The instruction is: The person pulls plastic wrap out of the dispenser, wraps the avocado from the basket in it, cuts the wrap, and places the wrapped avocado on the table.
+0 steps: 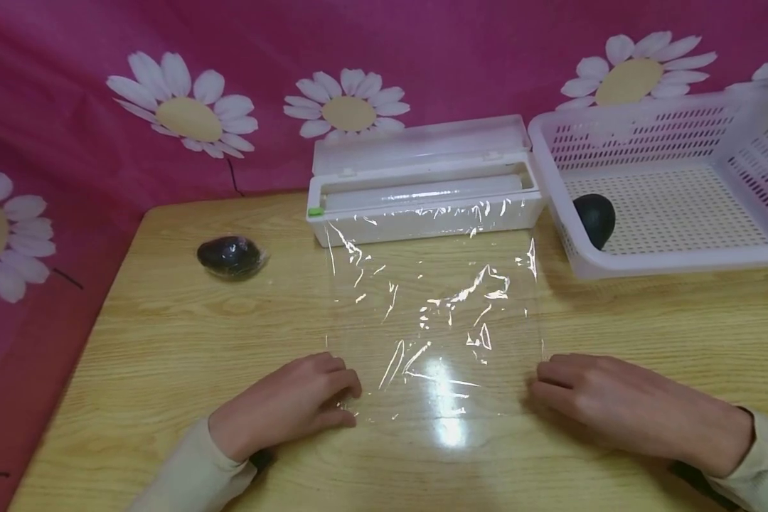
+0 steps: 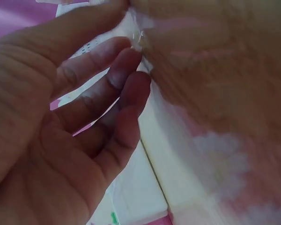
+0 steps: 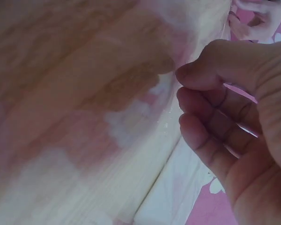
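Note:
A sheet of clear plastic wrap stretches from the roll in a white dispenser box toward me over the wooden table. At its near left corner is my left hand, fingers loosely bent; a gap shows between thumb and index finger, and the fingertips touch the film. My right hand pinches the near right edge between thumb and fingers; its thumb is hidden in the head view. Left of the sheet lies a dark avocado wrapped in film. Another avocado is inside the white basket.
The dispenser's lid stands raised at the back, with a green tab on the box's left end. The basket is right beside the box. A pink daisy-print cloth hangs behind the wooden table.

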The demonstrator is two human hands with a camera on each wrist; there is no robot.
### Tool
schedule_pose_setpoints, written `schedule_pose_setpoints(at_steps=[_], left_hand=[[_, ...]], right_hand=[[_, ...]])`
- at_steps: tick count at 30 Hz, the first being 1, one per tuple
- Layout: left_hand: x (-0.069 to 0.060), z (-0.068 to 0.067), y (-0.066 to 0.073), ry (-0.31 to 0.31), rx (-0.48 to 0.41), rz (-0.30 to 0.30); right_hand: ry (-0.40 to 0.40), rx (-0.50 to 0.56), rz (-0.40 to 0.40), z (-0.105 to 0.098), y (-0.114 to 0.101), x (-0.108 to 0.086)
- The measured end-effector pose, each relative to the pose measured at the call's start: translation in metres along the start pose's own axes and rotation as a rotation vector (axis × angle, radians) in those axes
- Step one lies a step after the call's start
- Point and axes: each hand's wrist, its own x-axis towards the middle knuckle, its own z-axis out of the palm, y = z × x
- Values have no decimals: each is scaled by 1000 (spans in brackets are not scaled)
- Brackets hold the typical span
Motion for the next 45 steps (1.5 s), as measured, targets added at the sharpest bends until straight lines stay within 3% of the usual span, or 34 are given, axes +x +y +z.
schedule_pose_setpoints(at_steps=[7,15,23,30,37,45], left_hand=[[-5,0,-1,-34,-78,-40],[-8,-5,-1,-4,21,2],[-9,-4,-1,3,-31,15],[-11,-3,2,-2,-7,52],[-11,-4,6,-102,-49,-28],[-11,-3,6,-89,-27,-20]], right_hand=[[22,-7,19,0,1,-6],[94,18,101,-2,8,3],[30,-12,42,-2,13,1],[48,42,35,0,9,-3],[40,84,33,2,5,-5],[19,93,53,3,2,-10]])
